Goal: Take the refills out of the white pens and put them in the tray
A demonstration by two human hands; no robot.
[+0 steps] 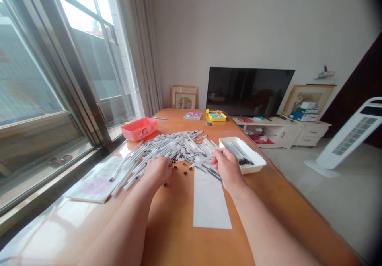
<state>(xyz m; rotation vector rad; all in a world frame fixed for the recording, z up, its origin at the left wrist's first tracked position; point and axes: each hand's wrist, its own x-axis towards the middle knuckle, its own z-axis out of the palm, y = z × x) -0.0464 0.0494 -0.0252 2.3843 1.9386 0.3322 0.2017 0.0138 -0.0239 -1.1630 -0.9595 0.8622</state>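
Observation:
Across the wooden table spreads a heap of clear pen barrels (161,143) mixed with dark parts. My right hand (228,168) pinches a pen barrel (201,161), which points left over a white paper strip (210,206). My left hand (159,170) is closed at the near edge of the heap; whatever its fingers hold is hidden. Several small black caps (185,173) lie between my hands. Just right of my right hand, a white tray (257,165) holds pens with black ends (243,154).
A notebook (98,184) lies under some barrels at left, with a pink basket (139,130) behind it. Farther back are a booklet (192,116) and a yellow box (217,117). The window (80,75) borders the left side; a white tower fan (349,138) stands at right.

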